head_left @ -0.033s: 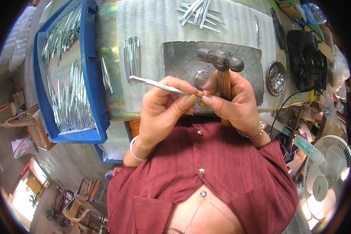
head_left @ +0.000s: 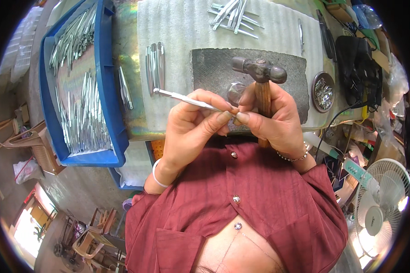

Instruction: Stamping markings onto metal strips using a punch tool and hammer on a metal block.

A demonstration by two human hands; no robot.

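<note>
My left hand (head_left: pixel 189 125) is closed in a pinch on a slim silver metal piece (head_left: pixel 180 96), its narrow end with a small hole pointing up to the left. The other end runs between the fingertips, where both thumbs meet and hide it. My right hand (head_left: pixel 280 125) has the wooden handle of a ball-peen hammer (head_left: pixel 263 96) tucked in its fingers, the steel head standing above. Its thumb and forefinger pinch at the metal piece's hidden end; whether a small part sits there, I cannot make out. Under the hands lies a dark stone slab (head_left: pixel 209 68).
On the left stands a blue tray (head_left: pixel 105 59) of silver pieces. More pieces lie in a bundle (head_left: pixel 155 68) and a crossed pile (head_left: pixel 234 18) on white foam (head_left: pixel 173 27). A round dish (head_left: pixel 323 93) of small metal parts sits right of the slab, near a black bag (head_left: pixel 357 68) and a fan (head_left: pixel 379 200).
</note>
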